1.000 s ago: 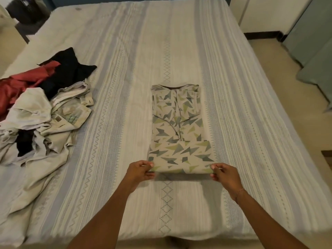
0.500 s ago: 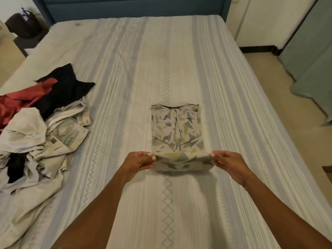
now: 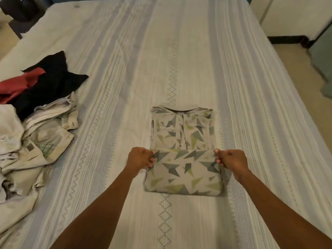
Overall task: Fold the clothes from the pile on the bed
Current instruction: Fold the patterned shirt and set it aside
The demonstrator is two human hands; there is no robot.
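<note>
Your left hand (image 3: 141,158) and right hand (image 3: 230,159) each pinch a corner of the pale, triangle-printed cotton shirt (image 3: 183,150), mid-bed (image 3: 179,51), keeping its doubled hem square, probably for folding toward the collar.

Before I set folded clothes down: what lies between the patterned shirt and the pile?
Only bare striped bedsheet lies between the patterned shirt and the pile, as the head view shows.
</note>
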